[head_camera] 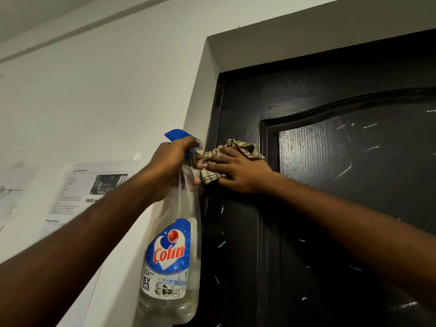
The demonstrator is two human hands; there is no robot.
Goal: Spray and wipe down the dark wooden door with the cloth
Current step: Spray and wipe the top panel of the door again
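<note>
- The dark wooden door [354,149] fills the right of the view, glossy and flecked with pale marks. The work is at its upper left stile, just beside the frame.
- The cloth [245,148], checked beige, lies bunched against that stile. Placed so, the palm's pressure goes straight into the wood, which I judge to be a wiping hold.
- The right grip [238,172] is wide: fingers straight and spread over the cloth, pressing it to the door rather than curling round it.
- The spray bottle [171,244] hangs upright just left of the door's edge, its blue head up beside the cloth, probably kept near for another squirt.
- The left grip [171,166] is narrow, wrapped round the bottle's neck below the trigger head, its fingertips close to the right fingers.
</note>
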